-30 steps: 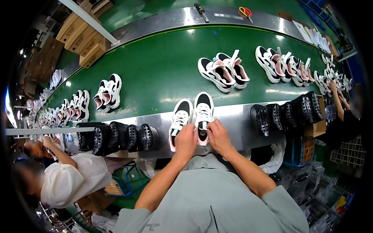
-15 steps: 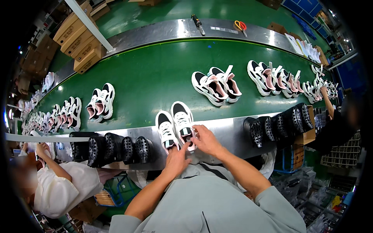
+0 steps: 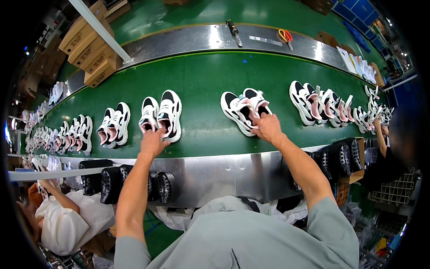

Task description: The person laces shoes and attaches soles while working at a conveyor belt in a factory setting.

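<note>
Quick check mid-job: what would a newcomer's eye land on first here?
Probably the two bare hands at mid-belt: the left hand at the heels of one black-and-white sneaker pair, the right hand at another pair further right. Next, the bright green belt beneath them, and the scissors with orange-and-yellow handles on the metal ledge beyond.

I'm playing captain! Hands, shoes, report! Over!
Left hand at one sneaker pair's heels. Right hand at another pair's heels. Toes point away. Black studded forms on near metal ledge.
</note>
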